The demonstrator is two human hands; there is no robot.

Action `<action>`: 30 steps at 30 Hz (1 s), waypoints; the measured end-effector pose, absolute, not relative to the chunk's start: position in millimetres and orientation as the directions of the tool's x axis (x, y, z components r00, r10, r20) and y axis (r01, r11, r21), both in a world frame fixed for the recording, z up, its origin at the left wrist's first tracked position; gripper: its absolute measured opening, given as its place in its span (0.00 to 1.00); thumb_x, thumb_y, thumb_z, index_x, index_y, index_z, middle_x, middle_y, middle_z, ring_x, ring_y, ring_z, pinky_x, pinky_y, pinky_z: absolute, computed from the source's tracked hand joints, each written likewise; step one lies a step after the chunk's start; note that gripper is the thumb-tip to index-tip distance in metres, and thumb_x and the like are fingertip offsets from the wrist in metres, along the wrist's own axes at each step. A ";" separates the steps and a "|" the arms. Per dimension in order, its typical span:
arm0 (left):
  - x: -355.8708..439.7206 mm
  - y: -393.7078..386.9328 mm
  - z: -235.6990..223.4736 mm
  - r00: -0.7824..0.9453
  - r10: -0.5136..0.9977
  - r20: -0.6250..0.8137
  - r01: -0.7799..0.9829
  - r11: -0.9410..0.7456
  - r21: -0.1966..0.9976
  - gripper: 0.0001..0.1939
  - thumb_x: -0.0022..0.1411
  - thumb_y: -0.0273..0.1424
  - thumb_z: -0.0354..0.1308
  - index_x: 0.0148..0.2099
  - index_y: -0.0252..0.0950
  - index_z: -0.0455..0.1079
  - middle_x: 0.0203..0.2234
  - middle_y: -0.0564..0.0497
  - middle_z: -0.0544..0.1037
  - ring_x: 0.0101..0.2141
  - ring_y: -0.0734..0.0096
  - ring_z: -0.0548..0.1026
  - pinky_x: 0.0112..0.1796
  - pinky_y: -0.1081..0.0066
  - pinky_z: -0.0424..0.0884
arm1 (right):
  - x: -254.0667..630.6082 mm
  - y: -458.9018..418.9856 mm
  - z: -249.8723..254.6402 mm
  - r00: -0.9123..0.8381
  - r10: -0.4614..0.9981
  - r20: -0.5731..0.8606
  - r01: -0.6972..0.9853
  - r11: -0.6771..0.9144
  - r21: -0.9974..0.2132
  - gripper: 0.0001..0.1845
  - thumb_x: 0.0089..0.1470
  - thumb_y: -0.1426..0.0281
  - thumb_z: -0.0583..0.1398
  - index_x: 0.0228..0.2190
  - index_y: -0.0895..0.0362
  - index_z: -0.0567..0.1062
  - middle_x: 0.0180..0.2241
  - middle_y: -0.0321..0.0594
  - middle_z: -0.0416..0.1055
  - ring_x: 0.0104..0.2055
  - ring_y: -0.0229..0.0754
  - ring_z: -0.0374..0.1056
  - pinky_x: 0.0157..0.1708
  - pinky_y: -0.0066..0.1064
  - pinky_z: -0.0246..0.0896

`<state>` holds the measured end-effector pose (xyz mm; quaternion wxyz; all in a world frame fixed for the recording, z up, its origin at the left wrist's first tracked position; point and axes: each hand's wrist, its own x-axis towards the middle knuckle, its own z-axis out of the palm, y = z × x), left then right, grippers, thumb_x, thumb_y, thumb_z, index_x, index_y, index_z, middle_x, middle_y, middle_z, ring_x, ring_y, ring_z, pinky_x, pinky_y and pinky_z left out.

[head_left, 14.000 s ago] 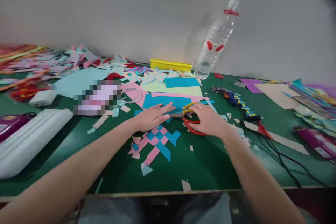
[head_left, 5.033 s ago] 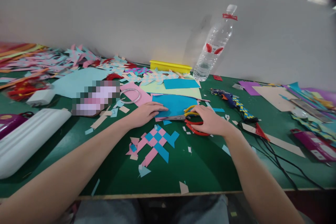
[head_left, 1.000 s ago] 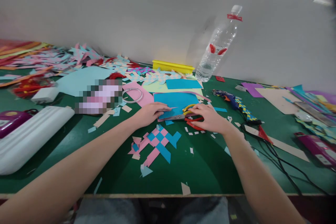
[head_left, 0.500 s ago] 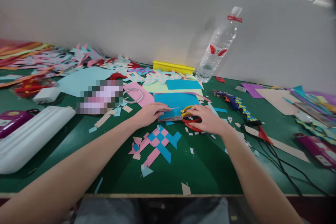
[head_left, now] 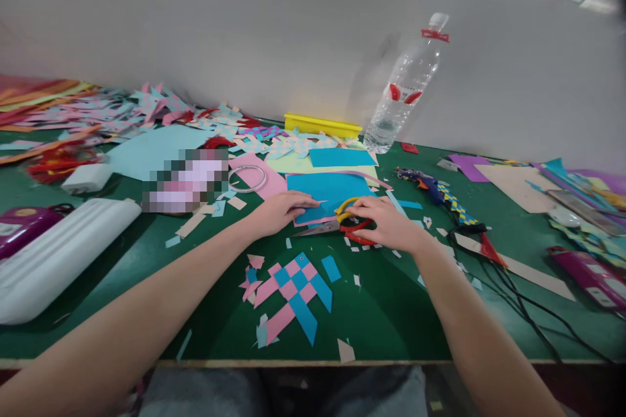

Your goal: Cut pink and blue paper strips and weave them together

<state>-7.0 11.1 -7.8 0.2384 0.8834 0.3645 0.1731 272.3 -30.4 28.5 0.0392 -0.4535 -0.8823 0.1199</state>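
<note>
My left hand [head_left: 280,214] holds the left end of a sheet of blue paper [head_left: 332,186], its fingers together along the near edge. Pink paper shows beneath that edge. My right hand [head_left: 386,221] grips scissors [head_left: 350,220] with one yellow and one red handle. Their blades point left, just in front of the paper's near edge, and look nearly closed. Nearer me lies a woven pink-and-blue paper fish [head_left: 293,283], flat on the table. A small blue piece [head_left: 331,269] lies beside it on the right.
A tilted plastic bottle [head_left: 403,91] leans against the wall, near a yellow tray [head_left: 323,125]. Left are a blurred-out phone [head_left: 188,182], a white ring [head_left: 247,178] and a long white case [head_left: 63,260]. A glue gun [head_left: 423,184] with cables lies right. Paper scraps surround everything.
The scissors have swung toward me, off the paper's edge. The woven fish has shifted toward the table's front, and a small blue piece shows to its right. Both hands have barely moved since half a second ago.
</note>
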 end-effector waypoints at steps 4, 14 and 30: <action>-8.3 11.5 -9.4 0.674 0.721 0.159 0.547 -0.632 0.549 0.21 0.66 0.27 0.43 0.56 0.44 0.68 0.56 0.54 0.70 0.55 0.67 0.66 0.53 0.66 0.65 | 274.2 -32.3 27.8 -0.564 0.826 -0.009 0.799 0.544 -0.256 0.22 0.56 0.57 0.55 0.51 0.49 0.70 0.51 0.44 0.67 0.54 0.53 0.61 0.53 0.51 0.51; -16.5 10.5 -13.4 0.616 0.733 0.288 0.563 -0.666 0.490 0.19 0.68 0.30 0.42 0.58 0.40 0.64 0.53 0.49 0.71 0.53 0.66 0.68 0.53 0.63 0.65 | 303.3 -28.2 22.1 -0.343 0.913 0.220 0.864 0.399 -0.307 0.22 0.51 0.59 0.60 0.48 0.51 0.70 0.52 0.42 0.69 0.57 0.54 0.61 0.55 0.51 0.50; -21.7 9.9 -6.5 0.710 0.652 0.268 0.540 -0.747 0.388 0.20 0.65 0.43 0.51 0.55 0.40 0.68 0.52 0.48 0.73 0.52 0.62 0.69 0.54 0.60 0.63 | 324.1 -13.4 -0.3 0.283 0.901 0.329 0.905 -0.138 -0.402 0.27 0.47 0.54 0.58 0.45 0.56 0.69 0.47 0.48 0.71 0.50 0.57 0.66 0.49 0.50 0.54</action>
